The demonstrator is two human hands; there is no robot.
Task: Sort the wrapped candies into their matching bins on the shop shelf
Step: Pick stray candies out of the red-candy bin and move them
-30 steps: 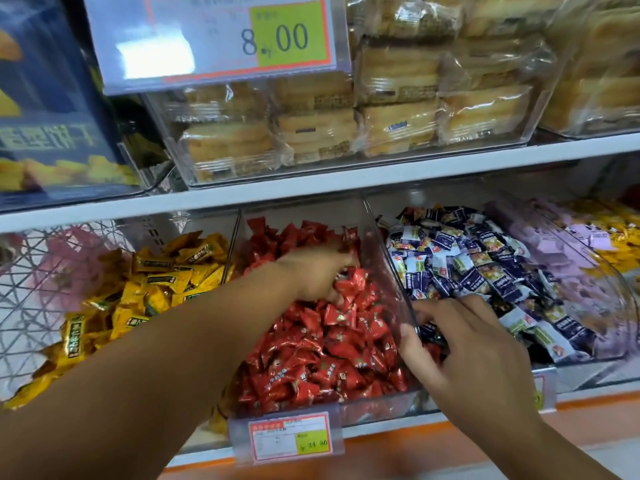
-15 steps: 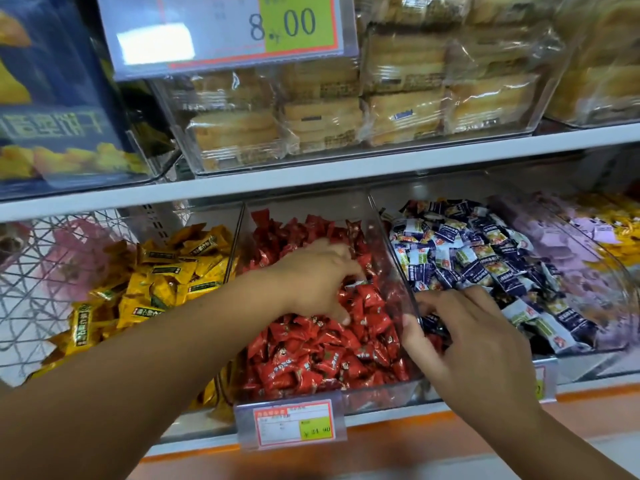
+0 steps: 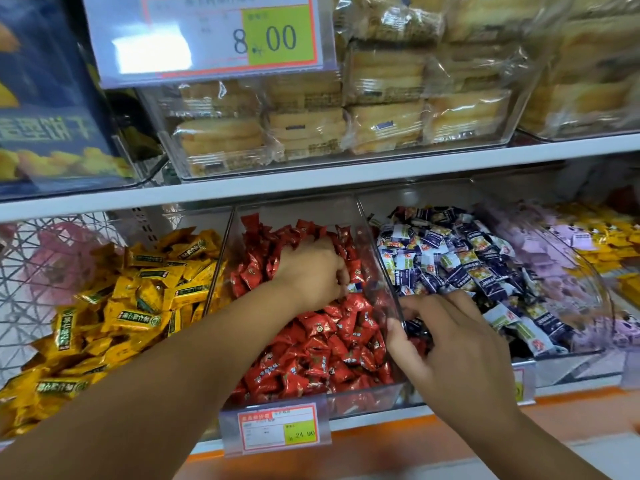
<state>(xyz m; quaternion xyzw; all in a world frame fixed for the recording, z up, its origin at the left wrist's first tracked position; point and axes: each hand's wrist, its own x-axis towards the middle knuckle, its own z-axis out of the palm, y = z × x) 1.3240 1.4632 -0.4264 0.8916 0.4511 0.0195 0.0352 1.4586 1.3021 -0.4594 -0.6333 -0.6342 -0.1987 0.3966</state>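
The large price tag [image 3: 214, 32] above the red candy bin [image 3: 363, 396] reads "8.00", partly on its green patch. The small tag [image 3: 277, 429] on that bin's front reads "¥ 24.90" on a yellow-green patch. Characters on the blue box [image 3: 48, 126] up left of the bin and on the yellow wrappers [image 3: 138, 317] beside it are too blurred to read.
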